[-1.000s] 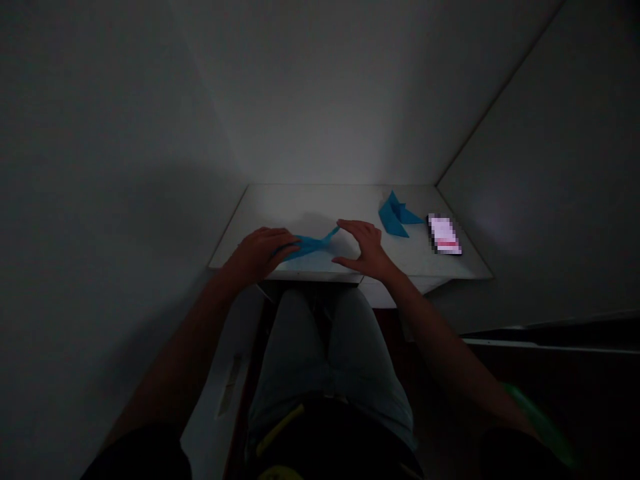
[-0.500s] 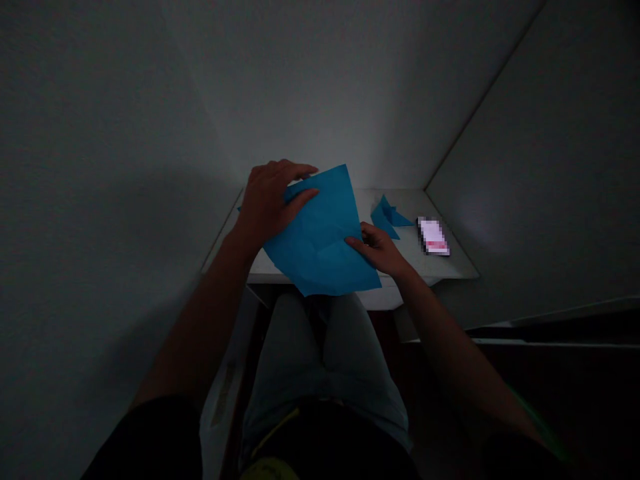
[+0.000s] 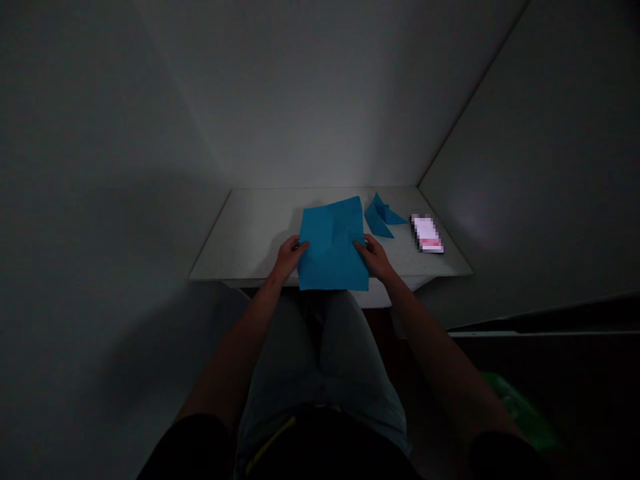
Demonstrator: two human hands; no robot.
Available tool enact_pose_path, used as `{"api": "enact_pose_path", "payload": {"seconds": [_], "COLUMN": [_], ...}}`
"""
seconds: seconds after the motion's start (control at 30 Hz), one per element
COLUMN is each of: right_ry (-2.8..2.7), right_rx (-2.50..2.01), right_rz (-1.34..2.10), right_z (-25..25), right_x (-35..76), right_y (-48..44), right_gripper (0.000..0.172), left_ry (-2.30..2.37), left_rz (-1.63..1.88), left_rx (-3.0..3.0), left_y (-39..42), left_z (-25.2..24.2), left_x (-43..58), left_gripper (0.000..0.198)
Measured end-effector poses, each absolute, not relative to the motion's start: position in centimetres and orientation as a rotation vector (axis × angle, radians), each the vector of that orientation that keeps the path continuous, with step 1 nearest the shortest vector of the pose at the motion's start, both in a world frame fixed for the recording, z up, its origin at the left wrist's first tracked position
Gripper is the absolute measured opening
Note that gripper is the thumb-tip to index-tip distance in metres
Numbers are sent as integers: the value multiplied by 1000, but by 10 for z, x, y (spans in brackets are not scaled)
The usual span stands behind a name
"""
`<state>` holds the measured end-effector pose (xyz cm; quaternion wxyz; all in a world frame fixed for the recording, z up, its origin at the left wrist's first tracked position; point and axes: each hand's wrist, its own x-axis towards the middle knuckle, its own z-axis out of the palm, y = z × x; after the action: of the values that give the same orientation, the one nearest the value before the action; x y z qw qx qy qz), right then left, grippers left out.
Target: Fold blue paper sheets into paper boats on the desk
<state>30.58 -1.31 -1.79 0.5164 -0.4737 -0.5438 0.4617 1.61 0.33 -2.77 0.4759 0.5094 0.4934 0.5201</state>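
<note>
A blue sheet of paper [image 3: 333, 257] is held up between my two hands, over the front edge of the white tabletop. My left hand [image 3: 291, 256] pinches its left edge, thumb on the near face. On the opposite edge my right hand [image 3: 374, 256] grips it in the same way, with the fingers behind the paper. Faint creases cross the sheet. Just to its right a folded blue paper figure [image 3: 383, 217] with pointed parts rests on the tabletop.
The white tabletop [image 3: 240, 233] sits in a corner between walls. A phone with a lit, blurred screen [image 3: 428, 233] lies at its right side. Something green [image 3: 523, 410] shows at the lower right. My legs are under the front edge.
My left hand has moved from the sheet's upper left down to its left edge. The sheet has turned squarer to me and lies lower. My right hand keeps its grip.
</note>
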Motion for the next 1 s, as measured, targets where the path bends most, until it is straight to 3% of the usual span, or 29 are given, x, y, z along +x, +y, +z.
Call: {"api": "enact_pose_path", "payload": {"seconds": [0.37,0.6,0.63,0.73,0.8,1.0], "right_ry": [-1344,-1321,-1305,-1296,-1332,-1447], "right_rx": [-1203,-1211,-1197,-1122,-1103,-1248], "right_rz": [941,900,918,1018,1049,923], "right_z": [-24,-22,-23,-30,-33,-38], "right_x": [318,315,312,306,304,303], "right_y": [-17,-17,-16,-15,-15,-11], "right_gripper": [43,44,45,77,85,56], "left_ry": [1177,1180,1199,1257,1270,1302], "left_rz": [1234,1205,1203,1217,1227,1311], "left_rx": [1322,1293,1286,1311,1374,1469], "left_y": [1,-3,-4,-7,-7,-3], "left_z": [-26,-26,-27,-29,-31,-36], "left_x": [7,4,5,7,8,10], "left_gripper": [29,41,41,59,65,73]}}
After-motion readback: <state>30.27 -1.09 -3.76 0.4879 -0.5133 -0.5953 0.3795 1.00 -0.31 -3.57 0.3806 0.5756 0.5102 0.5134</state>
